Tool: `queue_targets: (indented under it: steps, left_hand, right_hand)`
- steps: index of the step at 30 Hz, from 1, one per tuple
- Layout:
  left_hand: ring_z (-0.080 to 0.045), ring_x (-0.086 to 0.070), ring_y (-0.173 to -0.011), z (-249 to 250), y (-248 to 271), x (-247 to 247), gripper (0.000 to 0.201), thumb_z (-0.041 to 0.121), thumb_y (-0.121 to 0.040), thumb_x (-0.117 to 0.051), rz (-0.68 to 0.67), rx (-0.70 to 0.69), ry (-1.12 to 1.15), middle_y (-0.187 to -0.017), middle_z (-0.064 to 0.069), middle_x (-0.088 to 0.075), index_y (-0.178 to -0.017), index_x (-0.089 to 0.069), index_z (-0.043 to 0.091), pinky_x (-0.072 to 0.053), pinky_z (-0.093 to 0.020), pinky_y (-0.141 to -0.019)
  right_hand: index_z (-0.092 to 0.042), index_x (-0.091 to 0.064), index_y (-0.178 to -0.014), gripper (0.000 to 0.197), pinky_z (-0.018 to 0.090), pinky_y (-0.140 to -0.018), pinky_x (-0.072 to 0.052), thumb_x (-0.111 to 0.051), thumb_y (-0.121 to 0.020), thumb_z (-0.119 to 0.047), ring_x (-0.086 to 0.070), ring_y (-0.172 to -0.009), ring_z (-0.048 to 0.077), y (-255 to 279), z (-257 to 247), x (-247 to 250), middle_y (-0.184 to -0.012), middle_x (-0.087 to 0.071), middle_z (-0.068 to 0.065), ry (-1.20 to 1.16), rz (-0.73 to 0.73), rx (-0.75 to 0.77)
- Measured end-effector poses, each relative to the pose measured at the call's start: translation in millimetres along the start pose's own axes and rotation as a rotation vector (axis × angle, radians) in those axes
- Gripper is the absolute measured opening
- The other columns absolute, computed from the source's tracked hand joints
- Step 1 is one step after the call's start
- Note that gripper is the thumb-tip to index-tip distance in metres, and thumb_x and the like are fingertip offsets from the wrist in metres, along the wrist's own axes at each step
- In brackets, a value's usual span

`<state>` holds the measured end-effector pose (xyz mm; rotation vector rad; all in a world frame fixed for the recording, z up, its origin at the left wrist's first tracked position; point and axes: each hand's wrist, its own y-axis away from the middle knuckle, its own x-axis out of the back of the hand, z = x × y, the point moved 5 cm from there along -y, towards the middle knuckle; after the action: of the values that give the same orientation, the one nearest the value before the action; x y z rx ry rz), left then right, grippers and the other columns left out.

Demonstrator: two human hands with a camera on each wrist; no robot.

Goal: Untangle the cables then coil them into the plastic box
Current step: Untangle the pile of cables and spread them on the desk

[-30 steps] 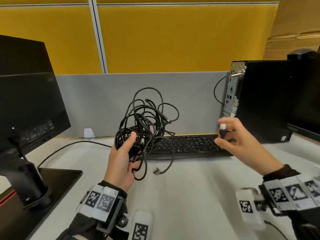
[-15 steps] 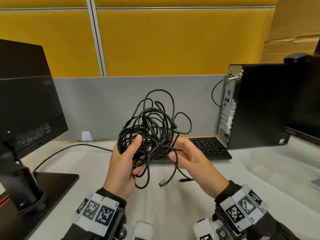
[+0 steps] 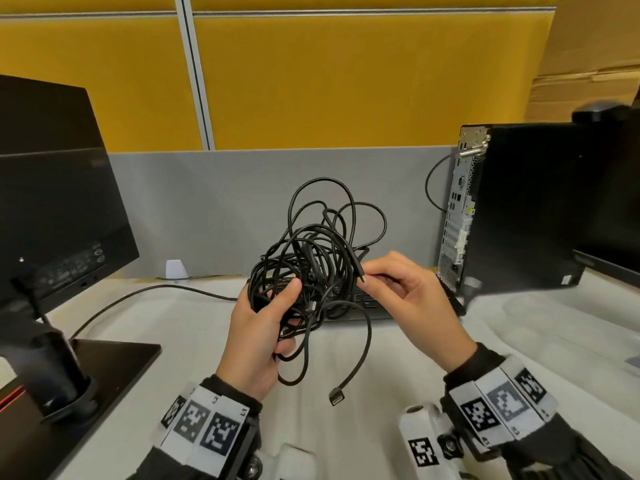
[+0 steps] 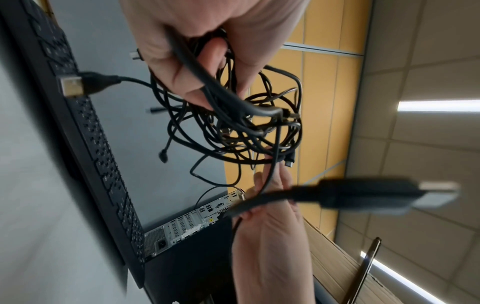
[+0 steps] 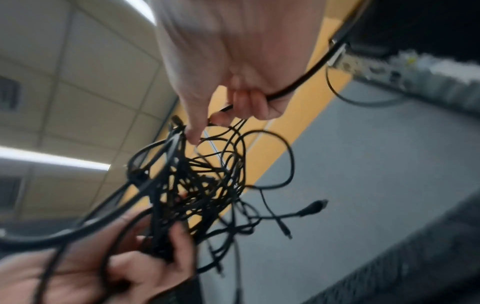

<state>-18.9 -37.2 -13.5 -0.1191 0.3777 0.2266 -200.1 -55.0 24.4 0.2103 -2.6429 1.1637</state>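
A tangled bundle of black cables (image 3: 313, 261) is held up above the desk, in front of the keyboard. My left hand (image 3: 266, 320) grips the lower left of the bundle (image 4: 233, 127), thumb over the strands. My right hand (image 3: 398, 289) pinches one thin cable near its small plug (image 3: 360, 271) at the bundle's right side; the right wrist view shows the fingers (image 5: 249, 102) curled round that strand. A loose end with a flat plug (image 3: 337, 398) hangs down toward the desk. No plastic box is in view.
A black keyboard (image 3: 367, 303) lies behind the hands. A monitor on a stand (image 3: 52, 216) fills the left side, with its cable (image 3: 145, 292) running across the desk. A black computer tower (image 3: 512, 209) stands at the right. A grey partition closes the back.
My right hand came from the keyboard's right end over to the bundle and now pinches a cable end there. The left hand kept its grip on the bundle.
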Motion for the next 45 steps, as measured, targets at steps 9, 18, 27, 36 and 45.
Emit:
queue_targets:
  steps: [9, 18, 27, 36, 45]
  left_hand:
    - [-0.016, -0.06, -0.08, 18, 7, -3, 0.021, 0.021, -0.082, -0.068, 0.07, -0.178, -0.086, -0.089, 0.005, -0.064, -0.099, -0.056, 0.025, -0.035, -0.02, -0.05]
    - [-0.017, -0.062, -0.08, 19, 10, -2, 0.02, 0.017, -0.077, -0.073, 0.052, -0.177, -0.041, -0.087, 0.0, -0.068, -0.087, -0.057, 0.024, -0.043, -0.022, -0.048]
    - [-0.017, -0.061, -0.077, 13, 3, 4, 0.018, 0.007, -0.081, -0.068, 0.118, -0.265, -0.065, -0.086, -0.001, -0.065, -0.086, -0.056, 0.02, -0.043, -0.024, -0.05]
    - [-0.011, -0.051, -0.064, 6, -10, 12, 0.016, 0.021, -0.082, -0.069, 0.021, -0.069, -0.166, -0.081, 0.002, -0.061, -0.092, -0.056, 0.019, -0.043, -0.022, -0.052]
    - [-0.01, -0.042, -0.062, 2, -11, 8, 0.01, 0.015, -0.095, -0.047, -0.097, 0.139, -0.002, -0.084, -0.003, -0.057, -0.09, -0.056, 0.013, -0.041, -0.024, -0.064]
  right_hand:
    - [-0.033, -0.046, -0.103, 0.02, 0.015, -0.066, -0.037, -0.05, -0.085, -0.04, -0.042, -0.068, 0.006, 4, -15, 14, -0.08, -0.039, -0.011, 0.124, -0.021, 0.066]
    - [-0.027, -0.064, -0.091, 0.02, 0.037, -0.075, -0.045, -0.047, -0.088, -0.038, -0.037, -0.095, 0.016, 10, -18, -4, -0.106, -0.042, -0.001, 0.813, -0.096, 0.276]
    - [-0.027, -0.057, -0.086, 0.029, 0.025, -0.073, -0.044, -0.043, -0.089, -0.053, -0.043, -0.081, 0.01, 19, -36, -10, -0.094, -0.037, -0.008, 0.601, -0.423, 0.204]
    - [-0.02, -0.056, -0.072, 0.035, 0.018, -0.075, -0.034, -0.044, -0.091, -0.046, -0.033, -0.086, 0.008, 16, -26, 20, -0.099, -0.046, -0.005, 0.888, -0.078, 0.287]
    - [-0.02, -0.059, -0.075, 0.03, 0.019, -0.055, -0.038, -0.049, -0.089, -0.045, -0.042, -0.051, 0.005, -1, -12, 14, -0.056, -0.048, -0.008, 0.428, -0.216, 0.014]
